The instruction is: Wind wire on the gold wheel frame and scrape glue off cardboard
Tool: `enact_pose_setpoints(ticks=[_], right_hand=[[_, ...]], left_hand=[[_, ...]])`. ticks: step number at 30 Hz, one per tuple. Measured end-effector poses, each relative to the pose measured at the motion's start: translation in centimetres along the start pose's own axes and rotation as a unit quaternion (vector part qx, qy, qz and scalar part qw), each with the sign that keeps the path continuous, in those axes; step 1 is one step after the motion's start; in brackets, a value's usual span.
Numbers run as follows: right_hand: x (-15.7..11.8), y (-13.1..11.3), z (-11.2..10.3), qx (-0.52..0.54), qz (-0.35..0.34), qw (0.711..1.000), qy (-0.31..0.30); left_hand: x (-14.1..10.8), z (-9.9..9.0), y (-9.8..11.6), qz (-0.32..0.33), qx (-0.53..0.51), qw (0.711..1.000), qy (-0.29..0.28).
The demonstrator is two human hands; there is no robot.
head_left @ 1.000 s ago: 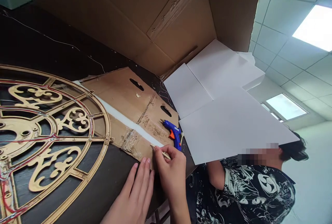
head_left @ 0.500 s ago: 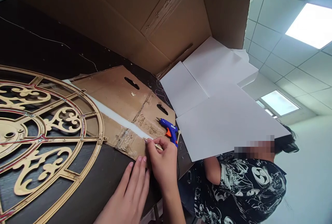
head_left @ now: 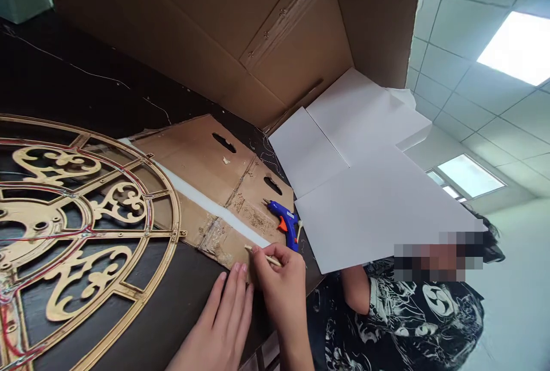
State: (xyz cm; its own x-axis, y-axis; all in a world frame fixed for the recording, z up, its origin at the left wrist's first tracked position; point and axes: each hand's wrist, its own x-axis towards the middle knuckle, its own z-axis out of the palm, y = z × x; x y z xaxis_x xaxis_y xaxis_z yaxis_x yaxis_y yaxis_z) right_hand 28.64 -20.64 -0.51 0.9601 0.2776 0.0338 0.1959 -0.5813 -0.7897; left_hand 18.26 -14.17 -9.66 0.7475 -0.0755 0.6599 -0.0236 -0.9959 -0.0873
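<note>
At the left side of the dark table (head_left: 180, 302) lies a round gold openwork frame (head_left: 129, 234), red wires running along its rings and spokes. Its outer ring overlaps the end of a flattened sheet of cardboard (head_left: 180, 153), on which a white strip (head_left: 201, 202) stretches slantwise toward the hands. The left hand (head_left: 217, 322) lies flat, palm down and holding nothing, its fingers nearly straight and close together, with the tips at the cardboard's near edge. Just beside it, the right hand (head_left: 281, 285) pinches a thin pale stick (head_left: 274, 261) between thumb and fingers, the pointed end aimed left over the cardboard, next to the strip; whether that point touches, I cannot tell. The step in hand seems to be fine work with the stick's tip, and the next move calls for a steady pinch and a light, controlled touch near the strip. Farther right, a blue glue gun (head_left: 286, 216) rests near the right hand, then come large white panels (head_left: 369, 210) and a co-worker in a patterned shirt (head_left: 429, 316).
</note>
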Motion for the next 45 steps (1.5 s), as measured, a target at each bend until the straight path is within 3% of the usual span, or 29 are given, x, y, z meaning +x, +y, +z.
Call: enact_pose_setpoints(ticks=[7, 13, 17, 23, 32, 45], right_hand=[[-0.3, 0.5, 0.4, 0.015, -0.009, 1.0, 0.023], [-0.3, 0.9, 0.4, 0.054, 0.0, 0.998, 0.032], [-0.3, 0.9, 0.2, 0.071, 0.017, 0.997, 0.024], [0.2, 0.5, 0.6, 0.044, -0.003, 0.999, 0.01], [1.8, -1.0, 1.5, 0.016, -0.028, 0.997, -0.071], [1.4, -2.0, 3.4, -0.031, -0.101, 0.994, -0.024]], left_hand=[[0.1, 0.3, 0.2, -0.012, -0.001, 1.0, 0.013], [0.0, 1.1, 0.8, -0.046, -0.021, 0.996, 0.07], [0.0, 0.7, 0.3, -0.011, -0.012, 0.999, 0.042], [0.2, -0.1, 0.1, -0.016, 0.009, 0.999, 0.035], [0.0, -0.4, 0.2, -0.01, 0.012, 1.0, 0.01], [-0.6, 2.3, 2.6, -0.046, -0.063, 0.997, 0.001]])
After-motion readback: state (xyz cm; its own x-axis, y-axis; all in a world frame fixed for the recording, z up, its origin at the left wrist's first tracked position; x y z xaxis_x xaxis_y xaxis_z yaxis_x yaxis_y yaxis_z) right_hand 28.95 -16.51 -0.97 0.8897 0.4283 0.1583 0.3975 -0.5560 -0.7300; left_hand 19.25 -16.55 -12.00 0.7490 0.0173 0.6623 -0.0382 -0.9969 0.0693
